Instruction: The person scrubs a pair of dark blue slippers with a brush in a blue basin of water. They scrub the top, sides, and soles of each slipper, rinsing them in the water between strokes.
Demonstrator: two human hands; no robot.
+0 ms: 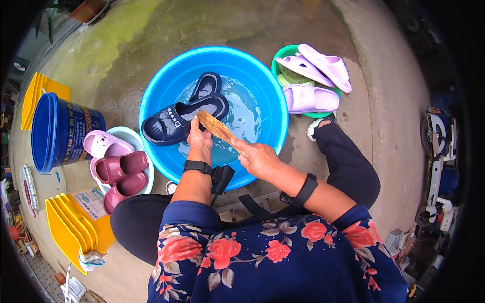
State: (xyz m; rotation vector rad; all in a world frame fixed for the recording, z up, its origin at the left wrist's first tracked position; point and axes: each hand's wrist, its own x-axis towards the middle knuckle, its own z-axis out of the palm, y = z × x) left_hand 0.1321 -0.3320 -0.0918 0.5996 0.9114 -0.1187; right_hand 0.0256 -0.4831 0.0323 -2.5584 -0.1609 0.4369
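My left hand (200, 137) grips the near side of a dark navy slide sandal (166, 123), tilted above the water in a large blue plastic basin (274, 113). Its fingers are partly hidden by the sandal. In my right hand (257, 157) is the handle of a wooden brush (215, 127), its broad end over the sandal's footbed beside my left thumb. The brush's underside is out of sight. Another navy slide sandal (206, 86) leans behind the held one inside the basin. Cloudy water (240, 110) covers the basin's bottom.
Pale pink slides (312, 99) lie on a green basin (282, 53) at the right. At the left, maroon slides (119, 166) and a pink slide (106, 143) rest in a pale basin (150, 170), near a blue bucket (45, 132) and yellow plastic dustpan-like pieces (72, 223).
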